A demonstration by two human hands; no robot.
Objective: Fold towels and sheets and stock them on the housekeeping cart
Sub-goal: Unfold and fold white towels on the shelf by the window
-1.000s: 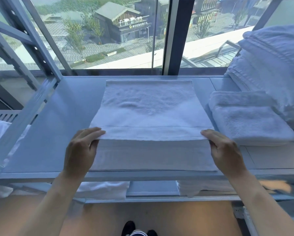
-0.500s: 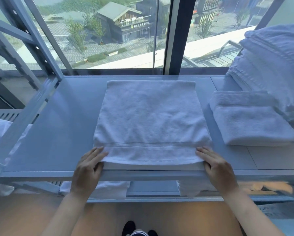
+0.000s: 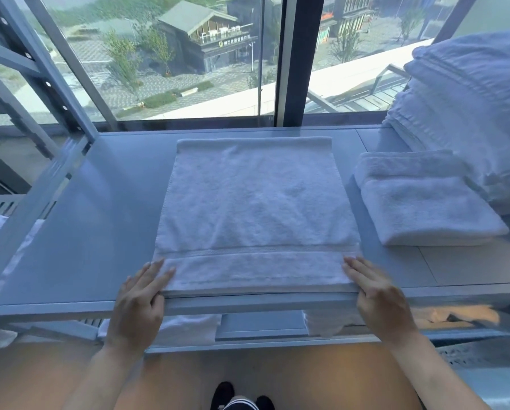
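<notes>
— How many towels do you count on the surface [image 3: 79, 232]?

— One white towel [image 3: 253, 214] lies flat in the middle, folded over on itself, its near edge lined up with the front lip of the surface. To its right lies one folded towel [image 3: 425, 202], well apart from the first. Behind that, at the far right, rises one stack of folded linens [image 3: 466, 108]; the layers blur together, so I cannot count them.

— And the hands?

— Two. The left hand [image 3: 138, 303] rests on the near left corner of the middle towel, fingers straight and spread over the cloth, thumb at the towel's front edge. The right hand [image 3: 378, 297] lies on the near right corner the same way, fingers flat. Neither one grips anything.

— Anything below?

— Two white bundles show on the lower shelf [image 3: 259, 324], one under each hand, partly hidden.

— Any writing?

— Only a sign on one building [image 3: 206, 39] outside the window, too small to read. The towels carry a woven band near the front edge, with no label visible.
</notes>
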